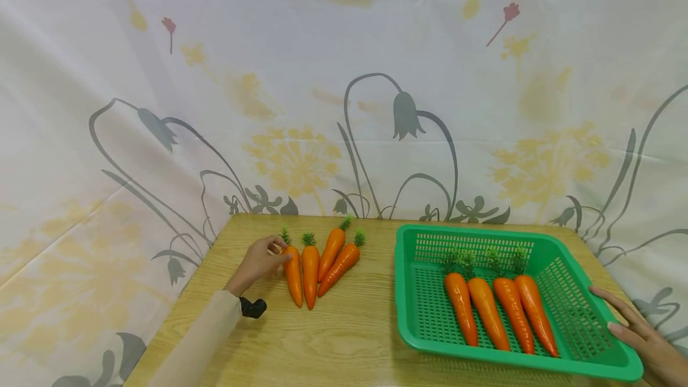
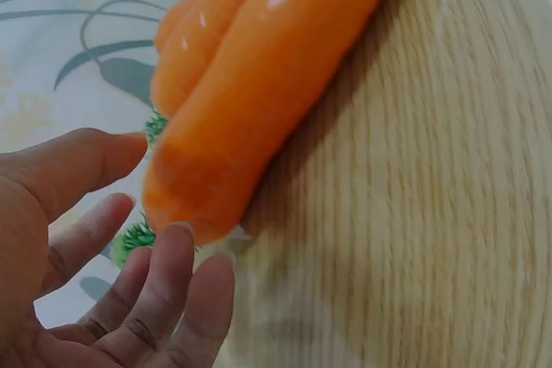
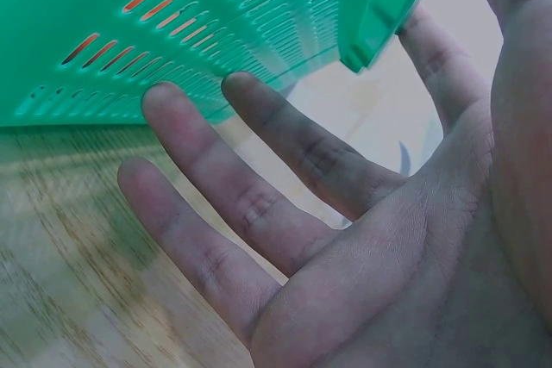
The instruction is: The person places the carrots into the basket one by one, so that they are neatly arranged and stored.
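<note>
Head view: left hand at the outermost carrot, right hand at the basket

At far left on my feed, a pale sleeve (image 1: 201, 339) runs off the bottom edge, with a black wrist device (image 1: 252, 307) whose details I can't make out. Beyond it, the left hand (image 1: 262, 260) is at the thick end of the leftmost carrot (image 1: 293, 279), on the wooden table (image 1: 349, 339). Its fingers are parted and loosely bent, thumb on one side of the carrot and fingertips on the other; I cannot tell whether they touch it. On my left wrist view the carrots' narrow ends are cut off at the top, and the leaves show only in scraps.

Just right of it lies a second carrot (image 1: 310, 273), then two more, a third carrot (image 1: 331, 252) and a fourth carrot (image 1: 340, 269), so close together that I can't trace every edge between them.

Well apart, further right, stands the green basket (image 1: 403, 291). Four basket carrots (image 1: 488, 312) lie in it side by side, leaves away from me; my right wrist view gives them only as orange slivers through the slots.

At far right, the right hand (image 1: 647, 339) is cut off by the frame. Its fingers are extended along the basket's outer wall, and some of them sit at the rim.
</note>
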The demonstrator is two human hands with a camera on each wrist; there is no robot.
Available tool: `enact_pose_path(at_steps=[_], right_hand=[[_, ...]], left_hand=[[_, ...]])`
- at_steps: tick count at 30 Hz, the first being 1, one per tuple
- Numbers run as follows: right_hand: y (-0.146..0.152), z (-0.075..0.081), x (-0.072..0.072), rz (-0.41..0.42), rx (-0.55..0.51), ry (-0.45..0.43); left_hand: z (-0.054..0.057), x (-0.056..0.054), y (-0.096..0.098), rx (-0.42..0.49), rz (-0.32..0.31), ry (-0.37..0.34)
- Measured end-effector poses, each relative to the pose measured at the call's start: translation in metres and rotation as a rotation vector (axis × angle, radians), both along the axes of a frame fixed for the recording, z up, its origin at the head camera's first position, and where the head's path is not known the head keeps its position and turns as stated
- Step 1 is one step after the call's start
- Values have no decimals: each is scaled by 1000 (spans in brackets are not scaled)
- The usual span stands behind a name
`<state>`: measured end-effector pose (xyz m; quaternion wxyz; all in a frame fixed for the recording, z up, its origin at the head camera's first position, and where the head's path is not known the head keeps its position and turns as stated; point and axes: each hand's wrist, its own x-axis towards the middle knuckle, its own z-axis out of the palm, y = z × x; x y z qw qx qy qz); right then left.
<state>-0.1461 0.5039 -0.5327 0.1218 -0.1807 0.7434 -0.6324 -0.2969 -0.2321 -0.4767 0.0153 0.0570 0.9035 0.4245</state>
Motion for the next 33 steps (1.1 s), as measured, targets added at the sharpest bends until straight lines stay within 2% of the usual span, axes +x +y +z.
enact_pose_path(at_steps=[2,5,9,16,20,23,28,30,33], right_hand=[[0,0,0,-31,73,27],[1,-1,-1,-61,142,43],[3,-2,-2,-50,131,40],[1,-4,-3,-103,248,112],[0,-5,-2,-137,305,85],[-1,-5,-1,-153,309,56],[-3,-4,0,-181,340,37],[-4,-3,1,-193,327,14],[-5,-2,2,-198,294,-32]], left_hand=[[-2,0,-2,-35,7,-9],[-3,1,-3,-21,9,-33],[-5,1,-3,40,0,-70],[-8,-2,0,64,-26,-92],[-10,-3,2,45,-43,-87],[-11,-4,3,27,-54,-89],[-12,-4,5,-71,-86,-60],[-11,-4,7,-108,-89,-38],[-9,-5,10,-87,-69,-60]])
